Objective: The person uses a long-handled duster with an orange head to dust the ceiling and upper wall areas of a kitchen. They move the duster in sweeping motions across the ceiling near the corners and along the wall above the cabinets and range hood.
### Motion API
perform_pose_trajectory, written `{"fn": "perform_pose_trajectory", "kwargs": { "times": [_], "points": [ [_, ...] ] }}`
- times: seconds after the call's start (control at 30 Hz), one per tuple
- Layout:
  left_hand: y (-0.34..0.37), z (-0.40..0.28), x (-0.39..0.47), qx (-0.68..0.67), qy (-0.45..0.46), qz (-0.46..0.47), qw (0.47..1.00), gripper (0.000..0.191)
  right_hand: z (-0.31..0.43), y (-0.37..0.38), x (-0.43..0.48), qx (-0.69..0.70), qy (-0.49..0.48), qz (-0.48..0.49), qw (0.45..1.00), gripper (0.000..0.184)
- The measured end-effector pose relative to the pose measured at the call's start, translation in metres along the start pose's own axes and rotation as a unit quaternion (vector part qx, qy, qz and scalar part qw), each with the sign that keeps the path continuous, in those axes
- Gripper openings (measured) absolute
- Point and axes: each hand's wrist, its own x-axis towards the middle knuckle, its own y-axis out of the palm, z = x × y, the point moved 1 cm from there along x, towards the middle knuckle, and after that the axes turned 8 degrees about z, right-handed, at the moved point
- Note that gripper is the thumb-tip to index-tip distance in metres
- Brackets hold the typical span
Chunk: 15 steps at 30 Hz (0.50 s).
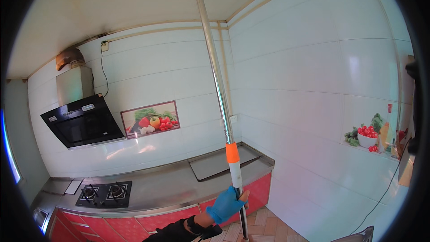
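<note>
My left hand (226, 205), in a blue glove with bare fingertips showing, is wrapped around a shiny telescopic metal pole (215, 64). An orange locking collar (232, 153) and a white sleeve (236, 174) sit on the pole just above my grip. The pole stands nearly upright, leaning a little left, and its top runs out of the picture past the ceiling. Its lower end passes down in front of the wood-patterned floor (262, 223) to the bottom edge. A black band (195, 225) circles my left wrist. My right hand is out of view.
Behind the pole runs a steel countertop (161, 188) over red cabinets (124, 225), with a two-burner gas hob (104, 194) at left. A black range hood (84, 121) hangs above it. White wall panels (295, 70) meet in the corner. A cable (376, 205) hangs at right.
</note>
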Motion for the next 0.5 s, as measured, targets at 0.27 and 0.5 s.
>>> {"fn": "perform_pose_trajectory", "kwargs": {
  "times": [0.27, 0.5],
  "points": [
    [-0.053, 0.043, 0.065, -0.007, 0.03, -0.049, 0.998, 0.028, 0.028, 0.013, 0.089, -0.017, -0.018, 0.037, 0.999, 0.045],
    [-0.142, 0.054, 0.138, -0.058, 0.03, -0.147, 0.987, 0.029, 0.1, 0.035, 0.175, -0.095, -0.039, 0.057, 0.993, 0.035]
  ]
}}
